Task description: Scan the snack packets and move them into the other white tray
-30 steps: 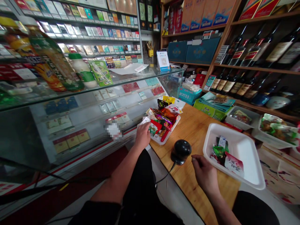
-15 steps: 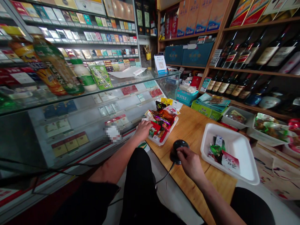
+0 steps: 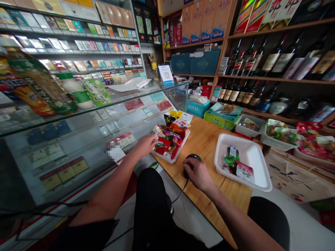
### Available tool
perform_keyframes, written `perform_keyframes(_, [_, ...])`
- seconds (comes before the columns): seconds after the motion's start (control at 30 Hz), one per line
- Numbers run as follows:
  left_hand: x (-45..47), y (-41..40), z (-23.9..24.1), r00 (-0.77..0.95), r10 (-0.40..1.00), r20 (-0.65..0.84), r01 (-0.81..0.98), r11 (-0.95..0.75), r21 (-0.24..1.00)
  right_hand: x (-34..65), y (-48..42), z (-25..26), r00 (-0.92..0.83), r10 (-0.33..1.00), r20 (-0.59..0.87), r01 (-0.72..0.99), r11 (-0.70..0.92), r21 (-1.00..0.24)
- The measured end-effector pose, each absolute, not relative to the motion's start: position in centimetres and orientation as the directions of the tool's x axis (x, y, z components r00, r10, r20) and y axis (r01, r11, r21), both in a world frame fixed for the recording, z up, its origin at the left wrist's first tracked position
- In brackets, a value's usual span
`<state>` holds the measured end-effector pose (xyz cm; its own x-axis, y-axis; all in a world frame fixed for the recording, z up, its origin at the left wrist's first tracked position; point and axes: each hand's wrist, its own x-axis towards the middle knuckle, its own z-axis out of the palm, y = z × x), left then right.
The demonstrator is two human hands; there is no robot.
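My left hand (image 3: 147,143) is at the left edge of a white tray (image 3: 171,160) heaped with colourful snack packets (image 3: 174,134). Its fingers are pinched on a small dark green snack packet (image 3: 158,143), mostly hidden by the fingertips. My right hand (image 3: 197,171) lies over a black rounded device (image 3: 195,157) with a cable, fingers curled in against it. Whether anything is inside those fingers, I cannot tell. To the right of it stands a larger white tub (image 3: 258,158) with several snack packets (image 3: 237,164) lying at its left side.
Both trays stand on a wooden board (image 3: 202,129) beside my knees. A glass display counter (image 3: 78,139) runs along the left, with bottles (image 3: 39,80) on top. Shelves of wine bottles (image 3: 272,59) and tubs of packaged food (image 3: 280,134) line the right. The device's cable (image 3: 180,193) hangs off the board.
The view has turned slightly right, so everything sits further left. My left hand has drawn back to the tray's edge, fingers pinched. My right hand has come further over the black device.
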<state>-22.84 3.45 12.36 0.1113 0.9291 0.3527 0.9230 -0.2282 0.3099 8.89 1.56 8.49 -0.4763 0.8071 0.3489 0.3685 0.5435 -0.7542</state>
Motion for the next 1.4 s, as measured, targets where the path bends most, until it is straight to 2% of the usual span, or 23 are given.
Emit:
perform_keyframes(0.13, [-20.9,1.3,14.8,-0.016,0.918,0.395,0.887,-0.169,0.429,8.3,1.3,8.9,-0.429,0.816,0.387,0.350,0.545,-0.762])
perform_keyframes(0.23, [-19.0,0.1,15.5,-0.072,0.906,0.418,0.805,-0.195,0.561,7.9,1.1,9.3,-0.336,0.852,0.402,0.360,0.510,-0.781])
perform_keyframes(0.4, [-15.5,-0.8,15.1,-0.082,0.925,0.370,0.532,-0.274,0.801,7.9,1.1,9.5,-0.221,0.912,0.345,0.294,0.400,-0.868])
perform_keyframes(0.57, [-12.0,-0.9,14.4,-0.078,0.951,0.300,0.237,-0.274,0.932,9.2,1.3,10.1,-0.227,0.929,0.292,0.150,0.329,-0.932])
perform_keyframes(0.7, [-10.1,-0.5,13.8,-0.097,0.967,0.236,0.059,-0.231,0.971,10.7,1.8,11.0,-0.175,0.956,0.236,0.159,0.264,-0.951])
perform_keyframes(0.9, [-8.2,0.8,13.7,-0.113,0.970,0.217,-0.055,-0.224,0.973,12.5,2.8,11.8,-0.145,0.957,0.251,0.153,0.272,-0.950])
perform_keyframes(1.1, [-5.3,1.5,13.8,-0.103,0.984,0.148,-0.353,-0.176,0.919,12.9,3.0,12.4,-0.116,0.962,0.247,0.108,0.260,-0.960])
perform_keyframes(1.27, [-3.1,1.1,12.4,-0.069,0.991,0.114,-0.240,-0.127,0.963,12.7,2.8,11.8,-0.131,0.974,0.184,0.044,0.191,-0.981])
perform_keyframes(1.4, [-3.0,1.4,11.9,-0.091,0.986,0.136,-0.094,-0.145,0.985,13.4,2.9,11.5,-0.119,0.963,0.240,0.082,0.251,-0.965])
